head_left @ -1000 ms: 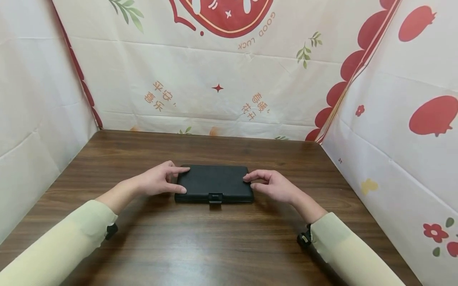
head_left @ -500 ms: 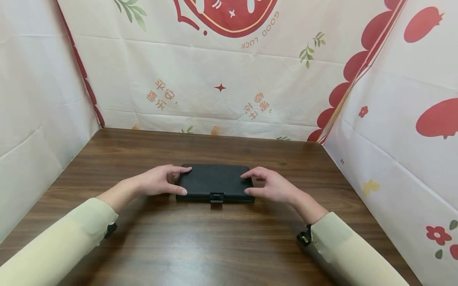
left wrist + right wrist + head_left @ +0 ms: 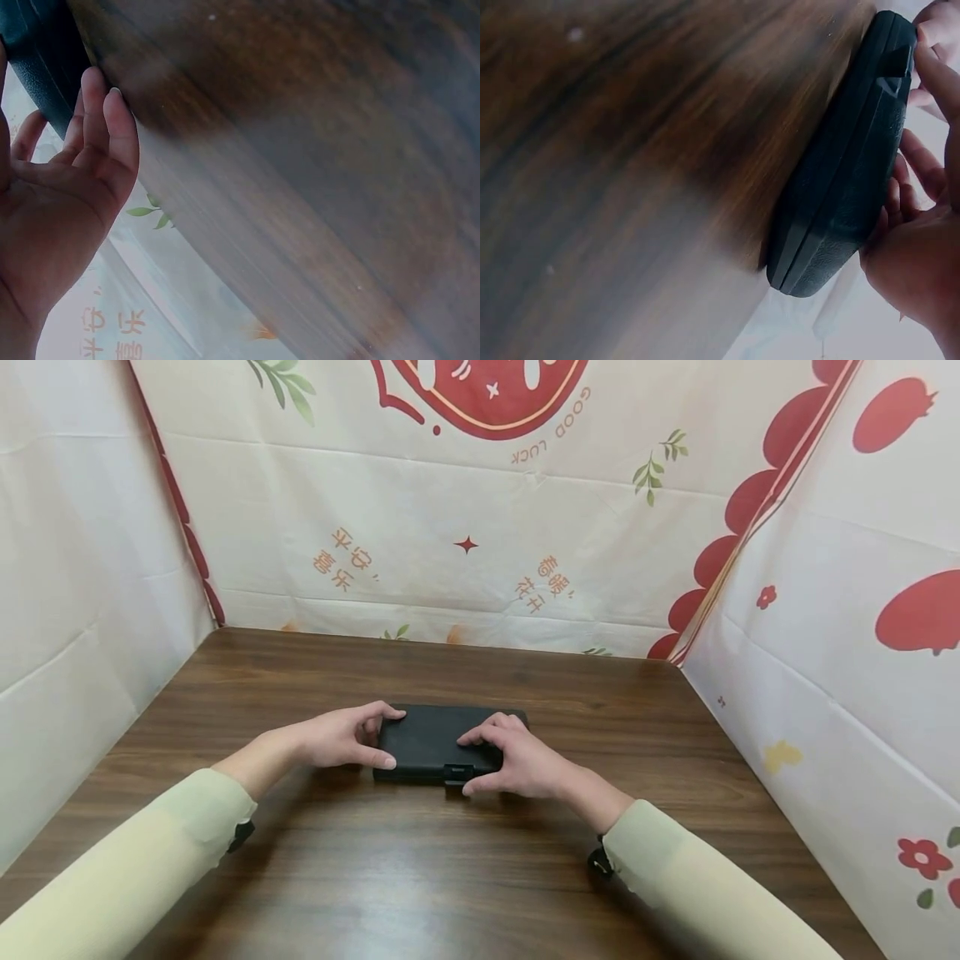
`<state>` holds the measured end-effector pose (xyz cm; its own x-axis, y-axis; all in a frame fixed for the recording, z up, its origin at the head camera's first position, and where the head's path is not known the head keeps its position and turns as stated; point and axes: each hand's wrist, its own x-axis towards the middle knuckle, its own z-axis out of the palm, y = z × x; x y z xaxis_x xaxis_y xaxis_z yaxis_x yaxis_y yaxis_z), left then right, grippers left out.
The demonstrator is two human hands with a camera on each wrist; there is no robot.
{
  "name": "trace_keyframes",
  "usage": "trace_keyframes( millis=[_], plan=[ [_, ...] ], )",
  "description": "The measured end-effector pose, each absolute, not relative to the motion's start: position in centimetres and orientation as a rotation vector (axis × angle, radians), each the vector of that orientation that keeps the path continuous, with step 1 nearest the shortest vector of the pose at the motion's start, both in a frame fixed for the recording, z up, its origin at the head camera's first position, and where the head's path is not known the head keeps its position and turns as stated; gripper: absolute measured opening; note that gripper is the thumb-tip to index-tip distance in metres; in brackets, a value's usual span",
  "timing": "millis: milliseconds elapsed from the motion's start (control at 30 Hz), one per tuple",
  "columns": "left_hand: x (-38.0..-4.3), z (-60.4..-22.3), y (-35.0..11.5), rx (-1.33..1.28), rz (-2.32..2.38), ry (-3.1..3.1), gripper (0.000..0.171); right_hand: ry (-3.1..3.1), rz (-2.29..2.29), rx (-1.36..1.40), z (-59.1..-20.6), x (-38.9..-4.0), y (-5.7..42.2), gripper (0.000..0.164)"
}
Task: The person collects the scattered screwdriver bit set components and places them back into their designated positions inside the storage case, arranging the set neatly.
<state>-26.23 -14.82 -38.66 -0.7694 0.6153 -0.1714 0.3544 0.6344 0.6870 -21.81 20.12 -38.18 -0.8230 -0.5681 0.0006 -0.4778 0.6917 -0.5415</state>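
Note:
A flat black hard case [image 3: 431, 739] lies on the brown wooden table, its front latch [image 3: 457, 771] facing the person. My left hand [image 3: 341, 737] holds the case's left end, thumb near the front corner and index finger near the back corner. Over the right part of the lid is my right hand [image 3: 525, 760], fingertips at the top and thumb low beside the latch. In the right wrist view, a seam runs along the side of the case [image 3: 840, 165], and the right thumb is by the latch. Only a corner of the case [image 3: 45, 60] shows in the left wrist view.
The wooden table [image 3: 420, 877] spreads around the case. A printed cloth backdrop [image 3: 420, 493] stands behind it, with white cloth walls at left and right. Dark straps show at both sleeve cuffs.
My right hand has moved left from the case's right end across the lid, its thumb now by the latch. The left hand stays at the left end. The camera view has shifted slightly.

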Motion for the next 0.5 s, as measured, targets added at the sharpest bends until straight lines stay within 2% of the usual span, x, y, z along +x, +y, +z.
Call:
trace_keyframes(
  millis=[500],
  plan=[
    [-26.00,-38.62,-14.56,0.770,0.936,2.451,0.081,2.774,-0.706,-0.880,-38.34,-22.02,20.43,0.067]
  ],
)
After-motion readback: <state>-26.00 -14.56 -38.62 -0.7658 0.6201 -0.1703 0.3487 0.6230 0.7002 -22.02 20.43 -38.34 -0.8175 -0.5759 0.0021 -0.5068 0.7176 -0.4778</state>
